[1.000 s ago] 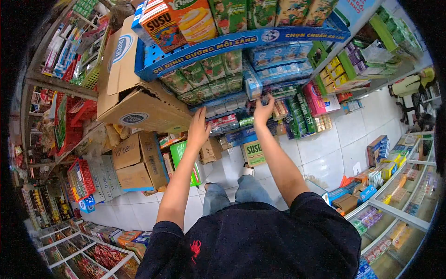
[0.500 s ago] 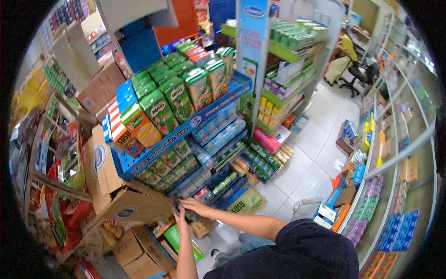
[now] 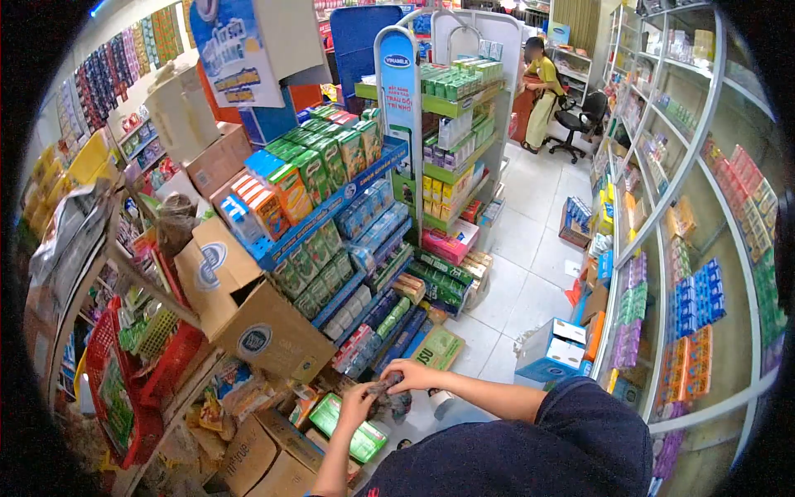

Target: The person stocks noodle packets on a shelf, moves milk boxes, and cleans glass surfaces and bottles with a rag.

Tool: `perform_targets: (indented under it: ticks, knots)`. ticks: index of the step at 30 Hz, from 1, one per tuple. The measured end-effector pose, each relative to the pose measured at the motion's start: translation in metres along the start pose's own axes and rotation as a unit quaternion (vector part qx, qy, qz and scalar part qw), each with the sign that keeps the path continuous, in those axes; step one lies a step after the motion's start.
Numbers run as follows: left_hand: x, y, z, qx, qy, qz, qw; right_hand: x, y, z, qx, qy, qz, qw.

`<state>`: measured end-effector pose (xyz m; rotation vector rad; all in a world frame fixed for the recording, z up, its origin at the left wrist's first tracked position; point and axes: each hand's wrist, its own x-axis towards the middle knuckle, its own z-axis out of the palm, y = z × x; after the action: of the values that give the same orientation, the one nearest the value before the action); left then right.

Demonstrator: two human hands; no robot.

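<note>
Low in front of me, a crumpled dark grey cloth hangs between my two hands. My left hand is closed on its left side. My right hand pinches its upper right part. Just under my left hand lies a green carton pack. Beyond the hands stands a brown cardboard box with an oval blue logo, its upper flap raised. A SUSU carton rests on the floor past my right hand.
A display rack of drink cartons stands ahead, with a green-shelved rack behind. Red baskets are at left. Glass-fronted shelves line the right, beside a blue-white box. A person in yellow stands far back near a chair.
My view has lifted and shifted, showing more of the aisle. Both hands have moved lower and nearer my body, and the dark cloth between them is now more visible.
</note>
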<state>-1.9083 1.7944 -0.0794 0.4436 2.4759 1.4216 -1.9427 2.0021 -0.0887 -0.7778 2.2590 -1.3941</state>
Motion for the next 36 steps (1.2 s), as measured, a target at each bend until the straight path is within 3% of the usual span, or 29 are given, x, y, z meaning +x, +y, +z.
perform_targets:
  ticks: [1,3,4,6,8,10,14,16,17,18,20,22,24,26,28,29,31,32,34,36]
  knots:
    - [-0.012,0.003,-0.010,0.050,0.016,0.024,0.998,0.001,-0.016,0.007,-0.003,0.001,0.000,1.000]
    - [-0.028,0.007,-0.024,0.154,0.059,0.094,0.982,0.002,-0.043,0.023,-0.153,-0.043,0.029,0.987]
    - [-0.036,0.016,-0.033,0.194,0.075,0.142,0.968,0.002,-0.051,0.038,-0.150,-0.036,0.030,0.988]
    - [-0.047,0.036,-0.048,0.269,0.097,0.203,0.937,0.007,-0.065,0.051,-0.149,0.096,-0.109,0.978]
    - [-0.055,0.051,-0.061,0.258,0.113,0.182,0.942,0.009,-0.084,0.062,-0.128,0.115,-0.128,0.977]
    - [-0.066,0.066,-0.071,0.245,0.127,0.154,0.949,0.009,-0.101,0.067,0.078,0.068,-0.083,0.991]
    - [-0.079,0.093,-0.078,0.226,0.186,0.154,0.944,0.006,-0.106,0.063,-0.016,0.061,-0.054,0.997]
    - [-0.086,0.092,-0.076,0.303,0.240,0.194,0.902,-0.001,-0.104,0.056,-0.023,0.085,-0.090,0.992]
    - [-0.090,0.087,-0.074,0.229,0.218,0.175,0.932,-0.011,-0.114,0.046,-0.019,0.080,-0.110,0.991]
    - [-0.098,0.085,-0.066,0.232,0.216,0.168,0.933,-0.021,-0.122,0.032,-0.077,0.037,-0.065,0.994]
    - [-0.092,0.087,-0.048,0.109,0.216,0.103,0.965,-0.037,-0.119,0.015,-0.092,-0.055,-0.034,0.994]
    - [-0.087,0.094,-0.023,0.074,0.205,0.106,0.970,-0.055,-0.084,0.022,-0.021,-0.036,-0.116,0.992]
    - [-0.086,0.118,-0.004,0.073,0.154,0.068,0.983,-0.078,-0.064,0.018,0.113,-0.136,-0.104,0.979]
    - [-0.083,0.133,0.008,0.084,0.059,0.071,0.992,-0.101,-0.067,-0.012,0.079,-0.242,0.059,0.965]
    - [-0.081,0.135,0.019,0.107,0.036,0.132,0.985,-0.118,-0.026,-0.018,0.084,-0.097,-0.066,0.990]
    - [-0.086,0.140,0.021,0.115,0.022,0.128,0.985,-0.124,-0.026,-0.028,0.108,-0.085,0.006,0.990]
    - [-0.085,0.152,0.022,0.134,0.009,0.116,0.984,-0.127,0.002,-0.039,0.136,0.019,-0.051,0.989]
    - [-0.086,0.157,0.027,0.211,0.073,0.107,0.969,-0.128,0.001,-0.045,0.143,0.061,-0.044,0.987]
    - [-0.084,0.154,0.040,0.267,0.126,0.119,0.948,-0.134,-0.024,-0.052,0.140,0.032,-0.032,0.989]
    - [-0.076,0.152,0.059,0.270,0.166,0.146,0.937,-0.138,-0.061,-0.034,0.134,0.019,-0.106,0.985]
